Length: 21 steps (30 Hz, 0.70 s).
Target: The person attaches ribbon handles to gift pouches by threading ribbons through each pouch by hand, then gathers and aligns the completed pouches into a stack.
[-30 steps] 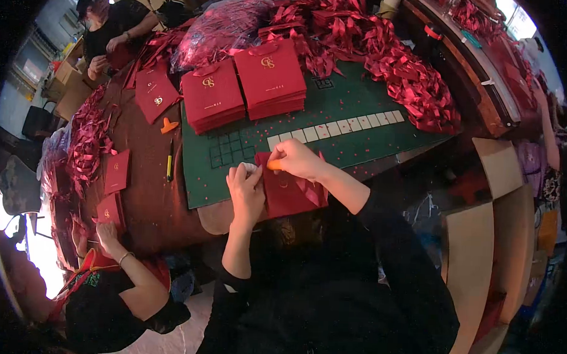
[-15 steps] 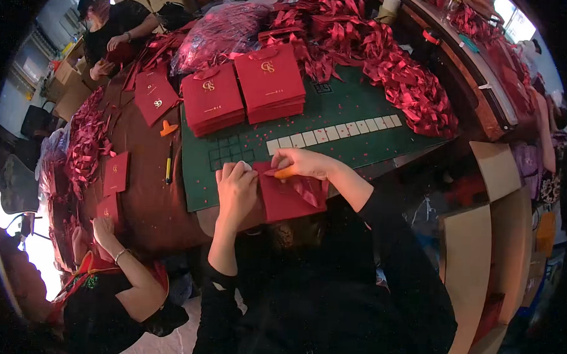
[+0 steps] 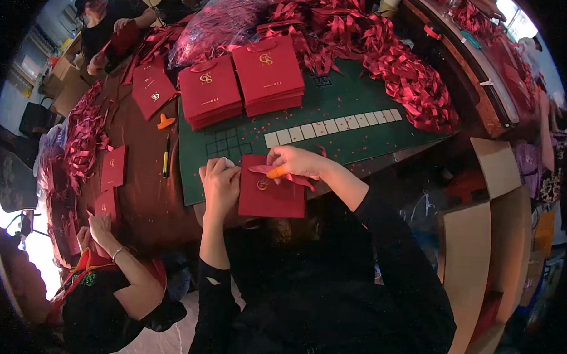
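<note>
Our right hand [image 3: 282, 165] pinches the ribbon [image 3: 259, 169], orange cover [image 3: 276, 172] at its fingertips, and the bag [image 3: 272, 201] lies right beneath it, just to the right of our left hand [image 3: 221, 184]! Those left fingers curl by the bag's edge; whether they grip it, we cannot tell. By our reckoning, a firm hold on that edge, the ribbon untwisted and a gentle pull should spare the bag a crease

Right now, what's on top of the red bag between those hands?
A ribbon and the right hand are over the red bag; a gold emblem shows below; the hand hides what's beneath.
</note>
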Available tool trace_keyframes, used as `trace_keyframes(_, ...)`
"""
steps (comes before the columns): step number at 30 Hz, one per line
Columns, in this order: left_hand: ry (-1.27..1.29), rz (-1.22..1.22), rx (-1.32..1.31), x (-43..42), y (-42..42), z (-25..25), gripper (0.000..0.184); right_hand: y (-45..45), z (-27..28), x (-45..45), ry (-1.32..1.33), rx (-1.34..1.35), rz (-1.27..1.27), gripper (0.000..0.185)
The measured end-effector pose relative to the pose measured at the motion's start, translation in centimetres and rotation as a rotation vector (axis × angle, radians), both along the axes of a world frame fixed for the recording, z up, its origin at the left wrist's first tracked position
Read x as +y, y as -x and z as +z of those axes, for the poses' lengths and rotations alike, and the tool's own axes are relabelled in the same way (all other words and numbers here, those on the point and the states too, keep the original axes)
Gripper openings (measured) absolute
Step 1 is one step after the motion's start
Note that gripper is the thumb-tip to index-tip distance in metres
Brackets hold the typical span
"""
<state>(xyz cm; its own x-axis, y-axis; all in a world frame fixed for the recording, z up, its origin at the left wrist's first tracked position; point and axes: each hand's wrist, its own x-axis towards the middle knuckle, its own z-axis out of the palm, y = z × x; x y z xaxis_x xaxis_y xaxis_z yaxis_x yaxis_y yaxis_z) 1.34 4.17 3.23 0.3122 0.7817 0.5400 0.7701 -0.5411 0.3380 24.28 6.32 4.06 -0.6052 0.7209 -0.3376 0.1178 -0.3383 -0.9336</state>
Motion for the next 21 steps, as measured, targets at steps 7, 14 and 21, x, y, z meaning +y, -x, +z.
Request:
trace_keyframes(7,-0.051,-0.023,0.052,0.1,0.5,0.9,0.006,0.5,0.4,-0.1,-0.017,-0.036,0.001,0.026)
trace_keyframes(14,0.121,-0.018,-0.085,0.7,1.4,-0.9,0.005,0.7,-0.6,0.1,-0.054,-0.067,0.032,0.022)
trace_keyframes(21,0.235,0.012,-0.136,1.2,1.8,-1.8,0.006,0.8,-0.4,-0.1,-0.021,0.033,0.013,0.012)
